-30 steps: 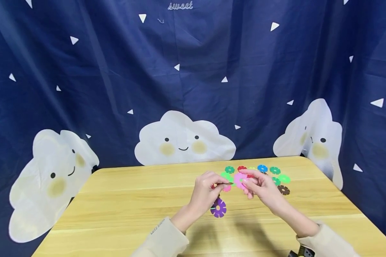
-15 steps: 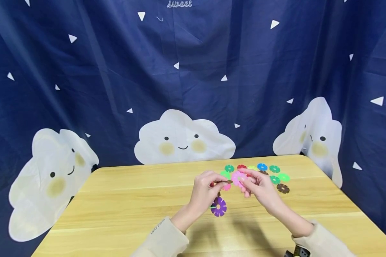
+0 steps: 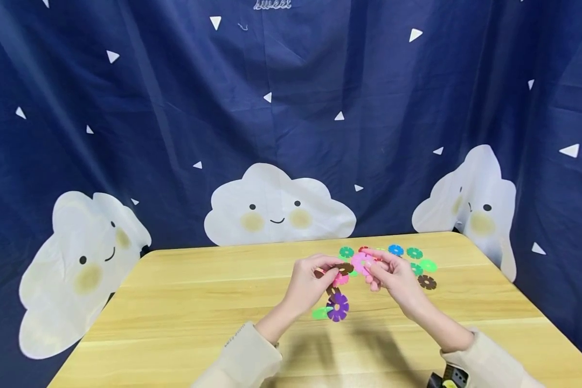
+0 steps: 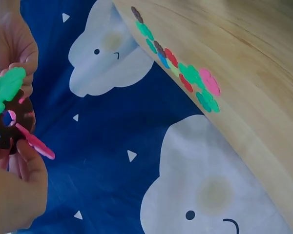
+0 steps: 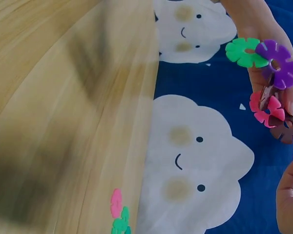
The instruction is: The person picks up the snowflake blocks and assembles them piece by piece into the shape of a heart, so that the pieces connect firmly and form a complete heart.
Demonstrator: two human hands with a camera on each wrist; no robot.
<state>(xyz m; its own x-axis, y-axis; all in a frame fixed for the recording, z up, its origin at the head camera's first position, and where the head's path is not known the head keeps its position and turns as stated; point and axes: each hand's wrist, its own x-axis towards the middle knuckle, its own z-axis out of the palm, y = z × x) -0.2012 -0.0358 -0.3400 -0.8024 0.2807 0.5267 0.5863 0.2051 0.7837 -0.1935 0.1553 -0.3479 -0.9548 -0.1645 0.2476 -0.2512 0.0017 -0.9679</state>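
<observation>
My left hand (image 3: 304, 285) pinches a chain of slotted, flower-shaped plastic discs, held above the table. A brown disc (image 3: 344, 268) is at its upper end, by the fingertips. Below hang a purple disc (image 3: 338, 308) and a light green disc (image 3: 321, 313). In the right wrist view a pinkish-red disc (image 5: 262, 108) and another brown disc (image 5: 267, 93) link the middle of the chain. My right hand (image 3: 400, 277) pinches a pink disc (image 3: 359, 263) between thumb and fingers, its edge right at the upper brown disc.
Several loose discs lie at the table's back right, among them a blue disc (image 3: 395, 250), a dark green disc (image 3: 414, 253) and a brown disc (image 3: 427, 282). Behind the wooden table (image 3: 199, 302) hangs a dark blue curtain (image 3: 300, 64) with clouds.
The chain has turned in my left hand: the upper brown disc shows more of its face, and the purple and light green discs have swung into fuller view. The right hand still holds the pink disc.
</observation>
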